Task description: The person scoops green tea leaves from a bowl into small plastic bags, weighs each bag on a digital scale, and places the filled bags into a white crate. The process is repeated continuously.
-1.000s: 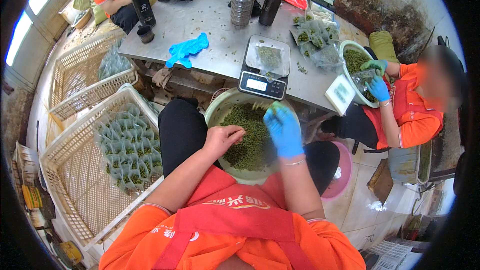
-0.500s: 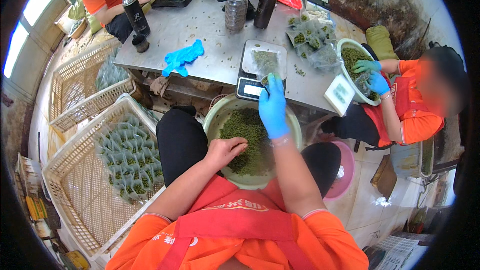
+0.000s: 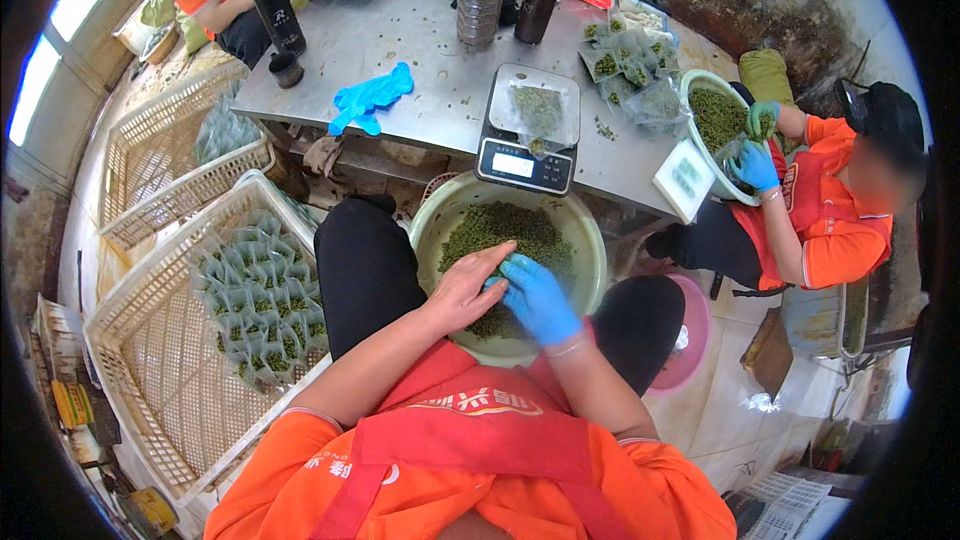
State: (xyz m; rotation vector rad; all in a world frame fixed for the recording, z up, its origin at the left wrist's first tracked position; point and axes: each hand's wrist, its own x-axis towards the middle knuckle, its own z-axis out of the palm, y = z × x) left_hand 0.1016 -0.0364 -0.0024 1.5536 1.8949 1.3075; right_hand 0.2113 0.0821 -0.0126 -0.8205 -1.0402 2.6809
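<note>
Bench (image 3: 430, 90): Grey metal, spanning the top centre of the frame, with a crumpled blue glove (image 3: 370, 98) lying on it left of the middle.
Crate (image 3: 150, 360): Cream lattice, filling the left and lower left, with small clear bags of green contents (image 3: 265, 300) standing in rows along its right side.
Co-worker (image 3: 850, 250): In orange, seated at the right edge, gloved hands beside a second tub.
Basin (image 3: 585, 230): Pale green and round, without a long axis, at the centre of the frame between the wearer's knees.
Green heap (image 3: 510, 230): Small loose pieces spread across the basin floor, partly covered by the hands.
Scale (image 3: 522, 170): At the bench's near edge, above the basin; its long axis runs top to bottom, display toward the lower edge.
Left hand (image 3: 468, 285): Bare, fingers nearly straight and close together, pointing upper right over the heap.
Right hand (image 3: 540, 300): Blue-gloved, fingers bent, pointing upper left and touching the left; whether anything is held between them cannot be told.
Filled bag (image 3: 540, 115): Clear, flat on the scale, long axis roughly top to bottom, lower end toward the display.
</note>
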